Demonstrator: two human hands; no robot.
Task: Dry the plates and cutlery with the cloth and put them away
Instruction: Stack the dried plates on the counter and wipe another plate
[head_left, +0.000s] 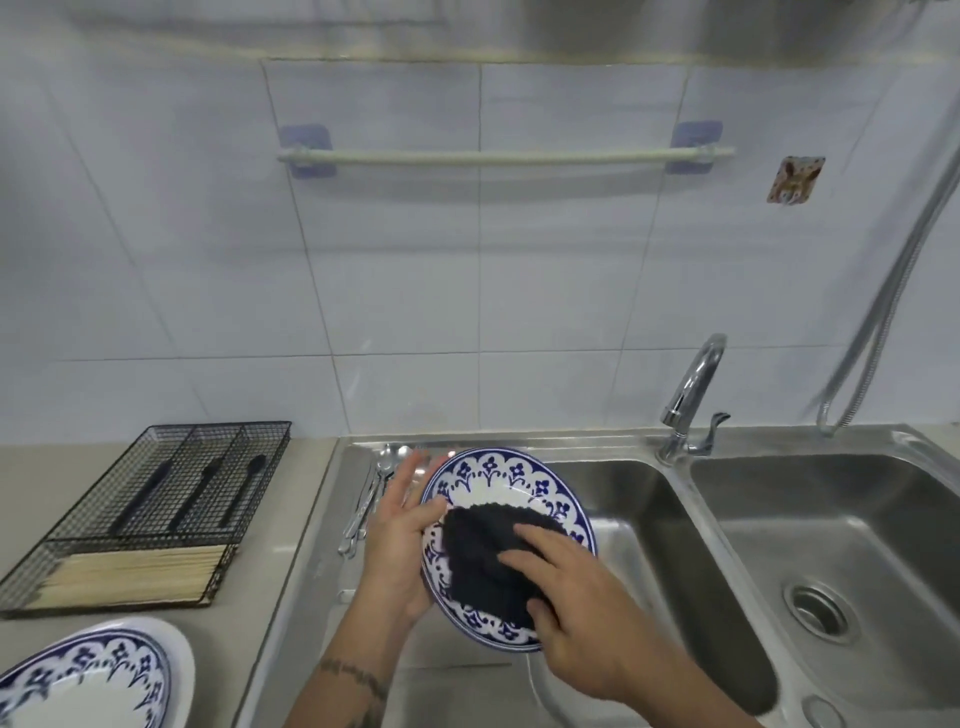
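The plate (506, 488), blue-and-white with a flowered border, was held tilted on edge above the left basin of the sink (649, 519), its face turned toward the person's right. The left hand (400, 540) supported it from behind at its left rim, thumb hooked over the front of the border and fingers spread straight behind. The right hand (576, 587) pressed the dark cloth (483, 556) flat against the plate's face with fairly straight fingers; whether the thumb pinched the cloth could not be told.

The relation that mattered: the cloth covered the centre and lower half of the face, while the upper border, farthest from both hands, lay bare. Wiping it probably meant sweeping the right hand up and away, or turning the plate in the left hand's hold.

A matching second plate (88, 675) sat at the near left corner of the counter (291, 519), on the left hand's side, so setting this one down there would likely fall to that hand. The cutlery (371, 499) lay on the sink's left ledge, just behind the left hand, with the wire cutlery tray (156, 499) farther left on the counter.
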